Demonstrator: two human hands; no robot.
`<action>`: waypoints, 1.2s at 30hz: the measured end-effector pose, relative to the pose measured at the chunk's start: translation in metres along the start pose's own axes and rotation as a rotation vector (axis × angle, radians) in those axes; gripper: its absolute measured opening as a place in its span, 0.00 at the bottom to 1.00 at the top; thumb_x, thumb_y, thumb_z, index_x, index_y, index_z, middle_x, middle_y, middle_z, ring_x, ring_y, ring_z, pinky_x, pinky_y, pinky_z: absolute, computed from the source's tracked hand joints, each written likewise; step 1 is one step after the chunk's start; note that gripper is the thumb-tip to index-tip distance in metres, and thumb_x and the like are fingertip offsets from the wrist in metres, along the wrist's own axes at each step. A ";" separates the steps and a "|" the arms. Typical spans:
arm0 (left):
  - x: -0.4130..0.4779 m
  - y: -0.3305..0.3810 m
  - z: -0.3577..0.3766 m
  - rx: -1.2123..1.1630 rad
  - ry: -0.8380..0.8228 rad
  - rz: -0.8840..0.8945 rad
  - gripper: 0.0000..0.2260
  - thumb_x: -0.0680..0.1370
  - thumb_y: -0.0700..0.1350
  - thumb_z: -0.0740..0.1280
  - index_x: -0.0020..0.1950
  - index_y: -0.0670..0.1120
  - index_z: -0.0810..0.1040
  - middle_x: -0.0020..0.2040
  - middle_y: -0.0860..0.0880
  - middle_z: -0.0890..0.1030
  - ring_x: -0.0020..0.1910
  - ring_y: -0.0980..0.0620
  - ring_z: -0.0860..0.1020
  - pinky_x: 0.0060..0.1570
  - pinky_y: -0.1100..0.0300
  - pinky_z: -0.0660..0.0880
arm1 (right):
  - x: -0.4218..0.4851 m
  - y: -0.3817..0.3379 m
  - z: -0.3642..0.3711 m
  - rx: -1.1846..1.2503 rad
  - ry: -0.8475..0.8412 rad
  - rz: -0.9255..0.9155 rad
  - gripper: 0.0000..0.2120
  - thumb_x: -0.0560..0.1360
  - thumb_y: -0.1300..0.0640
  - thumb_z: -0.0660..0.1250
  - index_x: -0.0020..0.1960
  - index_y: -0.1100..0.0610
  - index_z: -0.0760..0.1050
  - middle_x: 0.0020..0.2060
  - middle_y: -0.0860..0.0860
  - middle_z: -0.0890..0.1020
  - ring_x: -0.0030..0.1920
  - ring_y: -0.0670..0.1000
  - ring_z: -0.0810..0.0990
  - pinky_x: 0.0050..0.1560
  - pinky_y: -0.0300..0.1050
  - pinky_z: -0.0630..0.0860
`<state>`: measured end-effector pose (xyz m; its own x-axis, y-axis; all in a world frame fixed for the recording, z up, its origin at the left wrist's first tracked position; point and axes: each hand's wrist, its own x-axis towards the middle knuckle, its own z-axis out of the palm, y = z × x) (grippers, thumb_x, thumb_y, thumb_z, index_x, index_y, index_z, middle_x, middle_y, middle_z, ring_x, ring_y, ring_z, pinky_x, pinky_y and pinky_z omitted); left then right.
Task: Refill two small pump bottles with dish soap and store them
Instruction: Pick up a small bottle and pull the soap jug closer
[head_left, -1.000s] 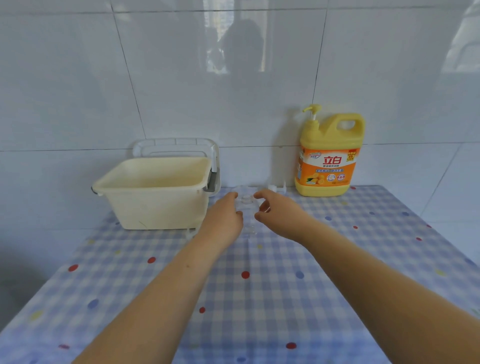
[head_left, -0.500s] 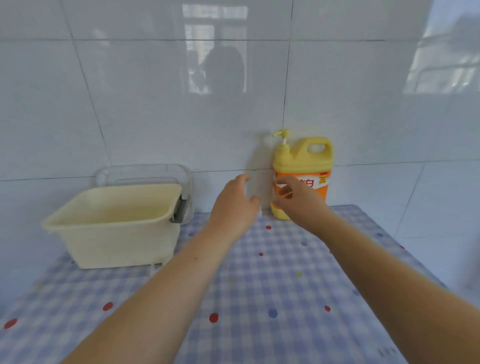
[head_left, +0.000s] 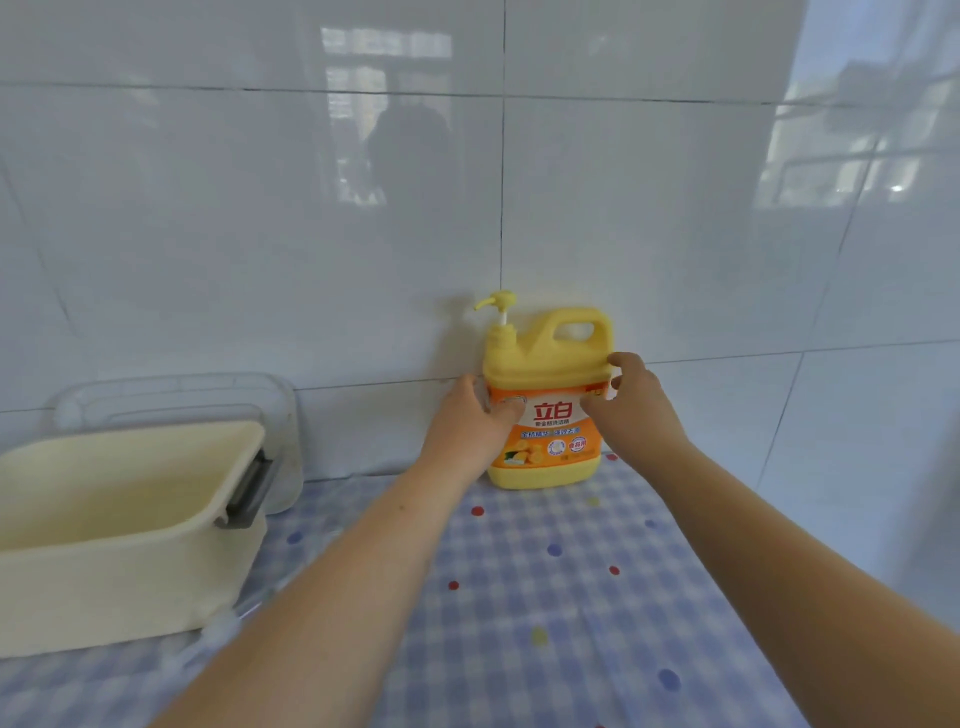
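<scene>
A yellow dish soap jug (head_left: 545, 415) with an orange label, a handle and a pump top stands on the table against the tiled wall. My left hand (head_left: 467, 423) grips its left side, thumb across the label. On the jug's right shoulder, my right hand (head_left: 631, 405) holds the edge with its fingers curled round it. No small pump bottle is clearly in view. Only a blurred clear item (head_left: 226, 626) lies by the bin's front corner.
A cream plastic bin (head_left: 130, 545) with a grey latch stands at the left, a clear lid (head_left: 171, 400) leaning behind it on the wall. The table (head_left: 545, 623) wears a blue checked cloth with coloured dots. White tiles close off the back.
Both hands left the small clear bottles in the middle of the table and reached back to the jug, now holding it on either side. The view shifted up and towards the jug.
</scene>
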<state>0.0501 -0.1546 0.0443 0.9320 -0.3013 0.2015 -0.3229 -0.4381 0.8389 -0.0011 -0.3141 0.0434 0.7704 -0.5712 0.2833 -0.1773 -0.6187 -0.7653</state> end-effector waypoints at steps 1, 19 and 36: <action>0.005 -0.001 0.003 -0.030 -0.004 -0.009 0.23 0.78 0.51 0.67 0.69 0.44 0.67 0.60 0.50 0.74 0.58 0.52 0.74 0.48 0.61 0.65 | 0.004 0.003 0.000 0.009 0.009 0.012 0.28 0.75 0.58 0.64 0.73 0.51 0.60 0.64 0.54 0.71 0.49 0.52 0.76 0.47 0.57 0.80; 0.043 -0.010 0.026 -0.198 0.016 -0.055 0.26 0.73 0.53 0.73 0.64 0.46 0.67 0.53 0.53 0.75 0.49 0.53 0.75 0.45 0.59 0.72 | 0.018 0.012 0.017 0.187 -0.080 0.091 0.30 0.74 0.56 0.66 0.72 0.51 0.57 0.51 0.50 0.79 0.45 0.51 0.81 0.44 0.49 0.80; -0.028 -0.009 0.002 -0.087 0.056 -0.011 0.26 0.73 0.56 0.72 0.63 0.44 0.68 0.52 0.52 0.75 0.49 0.51 0.75 0.45 0.57 0.71 | -0.043 0.000 -0.007 0.144 -0.106 0.039 0.28 0.73 0.52 0.68 0.69 0.52 0.60 0.50 0.50 0.79 0.48 0.52 0.81 0.49 0.55 0.80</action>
<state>0.0270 -0.1441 0.0298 0.9440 -0.2479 0.2177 -0.2991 -0.3651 0.8816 -0.0387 -0.2931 0.0357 0.8265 -0.5281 0.1949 -0.1246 -0.5093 -0.8515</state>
